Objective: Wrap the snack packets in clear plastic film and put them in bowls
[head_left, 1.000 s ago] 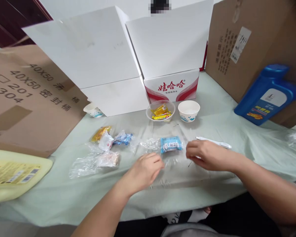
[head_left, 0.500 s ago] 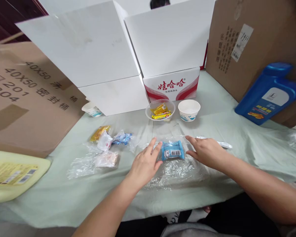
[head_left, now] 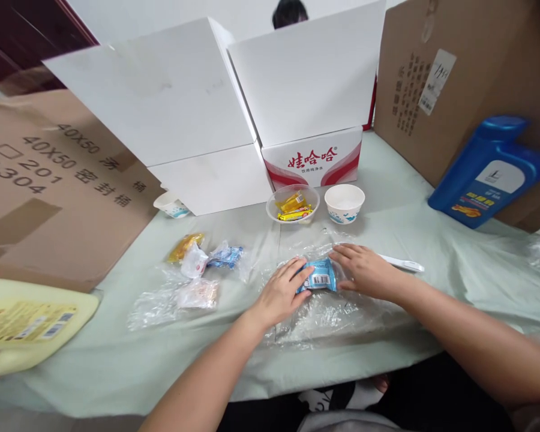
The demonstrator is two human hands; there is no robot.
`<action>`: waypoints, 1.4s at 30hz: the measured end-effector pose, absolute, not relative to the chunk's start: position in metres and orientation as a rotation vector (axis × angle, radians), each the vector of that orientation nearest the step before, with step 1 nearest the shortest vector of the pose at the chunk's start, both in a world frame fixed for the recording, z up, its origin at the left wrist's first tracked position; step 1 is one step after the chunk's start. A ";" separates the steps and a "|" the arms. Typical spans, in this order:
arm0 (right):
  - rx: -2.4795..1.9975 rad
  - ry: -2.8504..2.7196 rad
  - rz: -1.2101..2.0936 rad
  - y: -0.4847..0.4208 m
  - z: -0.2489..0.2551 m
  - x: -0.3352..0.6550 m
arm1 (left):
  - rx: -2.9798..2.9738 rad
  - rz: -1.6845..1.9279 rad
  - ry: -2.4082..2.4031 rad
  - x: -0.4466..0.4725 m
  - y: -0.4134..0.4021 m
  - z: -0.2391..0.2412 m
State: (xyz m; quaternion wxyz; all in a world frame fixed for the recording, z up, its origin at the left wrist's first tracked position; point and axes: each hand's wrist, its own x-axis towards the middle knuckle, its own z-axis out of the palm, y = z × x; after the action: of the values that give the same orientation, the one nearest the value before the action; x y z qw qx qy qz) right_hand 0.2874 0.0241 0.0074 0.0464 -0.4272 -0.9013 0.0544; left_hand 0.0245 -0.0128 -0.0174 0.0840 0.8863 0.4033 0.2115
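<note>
A small blue snack packet (head_left: 323, 275) with a barcode lies on a sheet of clear plastic film (head_left: 328, 315) in front of me. My left hand (head_left: 282, 291) rests against its left end, fingers spread and partly covering it. At the packet's right end, my right hand (head_left: 359, 270) lies palm down on the film with its fingers stretched out. Whether the right fingertips touch the packet is hard to tell. Beside my right hand is a white tool with a long handle (head_left: 402, 263), its left part hidden behind the hand.
Left on the cloth are a yellow packet (head_left: 185, 246), a blue packet (head_left: 226, 257) and a film-wrapped piece (head_left: 198, 294). Behind stand a clear bowl (head_left: 272, 210) with yellow packets and a paper bowl (head_left: 344, 213). Boxes, a blue bottle (head_left: 486, 180) and a yellow jug (head_left: 31, 321) surround them.
My left hand has moved right onto the packet's left end. My right hand has moved left, closer to the packet, uncovering the film less. The view has shifted slightly.
</note>
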 end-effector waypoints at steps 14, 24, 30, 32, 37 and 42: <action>-1.327 -2.855 0.287 0.028 -0.006 0.286 | 1.765 1.204 1.498 0.006 0.099 0.080; -1.292 -2.809 0.247 0.027 -0.014 0.289 | 2.384 0.597 1.229 0.030 0.037 0.052; -1.408 -2.851 0.270 0.027 -0.004 0.285 | 2.402 0.109 1.802 0.005 0.013 0.009; -1.454 -2.846 0.318 0.030 0.000 0.288 | 2.354 0.117 1.901 -0.008 0.017 0.002; -1.618 -2.760 0.336 0.047 0.009 0.310 | 2.413 0.217 1.816 -0.032 0.021 -0.009; -1.744 -2.691 0.306 0.058 0.023 0.336 | 2.472 0.430 1.827 -0.033 0.020 -0.004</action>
State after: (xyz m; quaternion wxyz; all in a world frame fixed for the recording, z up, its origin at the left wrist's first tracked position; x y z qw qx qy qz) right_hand 0.3358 0.0584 0.0231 -0.0399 -0.5410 -0.8347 0.0951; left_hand -0.0332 0.0203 -0.0035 0.0189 0.7964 0.5884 0.1386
